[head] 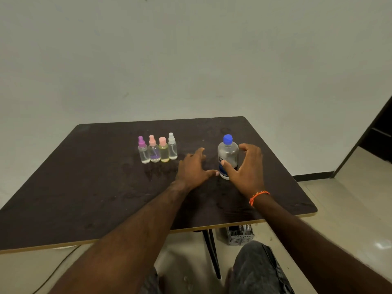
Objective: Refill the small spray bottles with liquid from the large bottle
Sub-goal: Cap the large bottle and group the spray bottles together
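A large clear bottle (227,153) with a blue cap and a blue label stands upright on the dark table (95,187), right of centre. My right hand (247,168) is spread around its right side, thumb in front of the label, fingers behind, not clearly closed on it. My left hand (194,166) lies just left of the bottle with fingers relaxed, holding nothing. Several small spray bottles stand in a row at the back left: one with a purple top (142,150), two with pink tops (153,150) (163,150), one with a white top (172,147).
The table's near edge runs across the lower frame, with a thin black leg (212,251) beneath it. A grey slotted basket (239,234) sits on the floor under the table's right side. A pale wall stands behind the table; a dark doorway is at the far right.
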{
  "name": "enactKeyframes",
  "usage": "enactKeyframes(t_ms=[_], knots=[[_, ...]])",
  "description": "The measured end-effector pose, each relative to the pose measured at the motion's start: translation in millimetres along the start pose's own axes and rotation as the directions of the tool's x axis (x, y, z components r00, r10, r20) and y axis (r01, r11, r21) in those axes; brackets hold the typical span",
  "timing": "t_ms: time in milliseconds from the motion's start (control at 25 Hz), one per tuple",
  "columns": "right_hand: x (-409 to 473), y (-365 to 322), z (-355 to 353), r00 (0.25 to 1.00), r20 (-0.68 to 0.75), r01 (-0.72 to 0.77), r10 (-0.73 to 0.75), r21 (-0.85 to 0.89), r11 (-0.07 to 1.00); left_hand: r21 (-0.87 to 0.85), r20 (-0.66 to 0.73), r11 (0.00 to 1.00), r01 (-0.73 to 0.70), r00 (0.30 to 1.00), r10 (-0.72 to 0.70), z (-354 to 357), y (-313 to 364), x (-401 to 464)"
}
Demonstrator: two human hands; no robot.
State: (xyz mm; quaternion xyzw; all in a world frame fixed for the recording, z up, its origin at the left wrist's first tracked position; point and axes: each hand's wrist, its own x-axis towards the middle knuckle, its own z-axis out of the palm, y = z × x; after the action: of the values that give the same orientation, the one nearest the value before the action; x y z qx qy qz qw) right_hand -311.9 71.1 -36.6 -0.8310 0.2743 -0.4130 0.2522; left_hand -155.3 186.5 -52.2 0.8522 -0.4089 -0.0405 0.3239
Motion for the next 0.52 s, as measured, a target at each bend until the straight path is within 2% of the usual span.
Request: enactKeyframes(t_ms=[80,120,240,280,360,440,520], knots=[[-9.2,-21.6,1.2,0.981,-0.148,0.108,-0.122,-0.096,0.989,-0.010,-0.088,1.000,-0.012,0.996,0.011,-16.2,-20.6,-8.9],[-12.7,-32.6,3.1,0.974,-0.168,0.132,-0.151,-0.120,0.984,-0.016,-0.122,1.000,-0.016,0.992,0.014,-24.1,-30.0,-15.0],[-19.2,-48.7,12.1,0.974,-0.132,0.144,-0.183,-0.259,0.955,-0.093,-0.173,0.996,-0.005,0.985,-0.011,-39.5,-51.8,-32.5],[-19.8,-49.2,15.2,0.979,-0.117,0.131,-0.165,-0.254,0.958,-0.116,-0.168,0.993,0.001,0.986,-0.020,-43.7,-55.4,-37.5],[-18.7,-45.8,22.6,0.983,-0.020,0.177,-0.182,-0.152,0.972,-0.101,-0.156,0.995,-0.007,0.988,-0.009,-52.2,-59.8,-42.4],[-17.5,-47.8,32.3,0.959,0.154,0.250,-0.239,-0.053,0.967,-0.059,-0.182,0.998,0.009,0.983,-0.020,-63.0,-67.5,-44.2],[-12.1,-56.8,46.9,0.927,0.293,0.246,-0.233,-0.007,0.969,-0.011,-0.235,0.997,0.070,0.969,-0.071,-75.0,-82.9,-45.8]])
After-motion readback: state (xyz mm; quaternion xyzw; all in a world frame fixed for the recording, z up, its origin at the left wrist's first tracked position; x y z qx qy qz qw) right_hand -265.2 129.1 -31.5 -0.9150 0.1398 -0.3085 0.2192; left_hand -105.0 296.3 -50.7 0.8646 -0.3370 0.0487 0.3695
